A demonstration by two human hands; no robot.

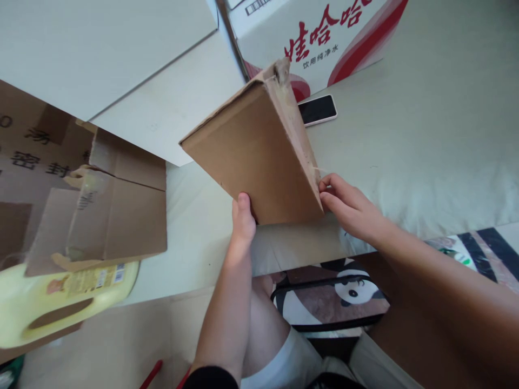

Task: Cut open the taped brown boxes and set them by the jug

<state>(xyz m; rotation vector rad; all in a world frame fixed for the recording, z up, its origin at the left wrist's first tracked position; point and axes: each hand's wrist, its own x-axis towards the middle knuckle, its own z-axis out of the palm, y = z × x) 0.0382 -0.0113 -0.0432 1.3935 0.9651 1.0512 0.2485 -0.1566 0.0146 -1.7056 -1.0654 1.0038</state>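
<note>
A brown cardboard box (255, 151) is held up at a tilt above the pale cloth surface, its broad plain face toward me. My left hand (244, 217) grips its lower left edge, the thumb lying on the face and the other fingers hidden behind. Along the box's narrow right side (292, 113) the cardboard looks rough, with torn patches and clear tape (317, 168). At the lower end of that side my right hand (344, 204) is closed in a pinch, thumb against forefinger, on what looks like a thin strip of the tape.
Behind the box lie a phone (319, 109) and a white and red water carton (324, 48). A white cabinet (162, 81) stands upper left. An opened cardboard box (121, 210) and a yellow jug (73, 297) are at left. A panda-print bag (332, 297) sits below.
</note>
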